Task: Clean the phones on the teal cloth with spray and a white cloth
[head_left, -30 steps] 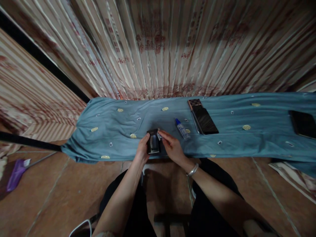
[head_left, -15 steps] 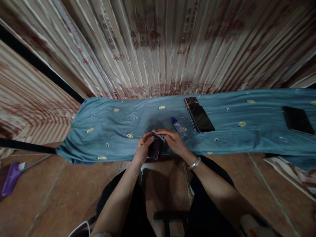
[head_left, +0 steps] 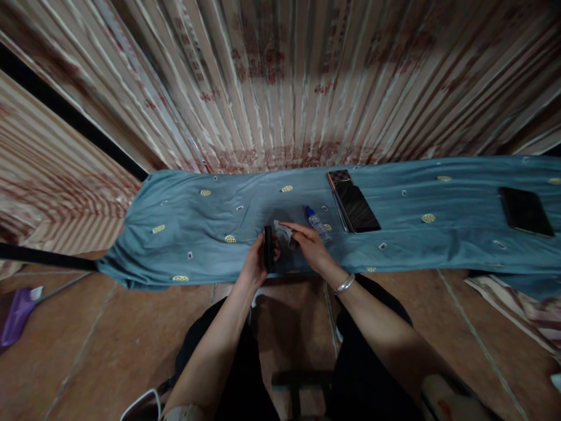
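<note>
My left hand [head_left: 256, 259] is closed around a black phone [head_left: 268, 248], which stands on edge so that its narrow side faces me. Just to the right, my right hand [head_left: 310, 242] pinches a small crumpled pale grey cloth [head_left: 284, 231], apart from the phone. A small clear bottle with a blue cap [head_left: 316, 222] lies on the blue-green sheet [head_left: 258, 199] beyond my right fingers. The phone's far face is hidden from me.
Two stacked phones [head_left: 357, 207] lie right of the bottle, and a black flat device [head_left: 526, 211] is farther right. Pleated curtains [head_left: 280, 105] hang behind. Black poles [head_left: 65, 105] are at the left. A purple dustpan or broom head [head_left: 20, 316] sits on the tiled floor.
The phone has turned from showing its flat face to standing edge-on in my left hand. My right hand, with the cloth, has come away from its top edge.
</note>
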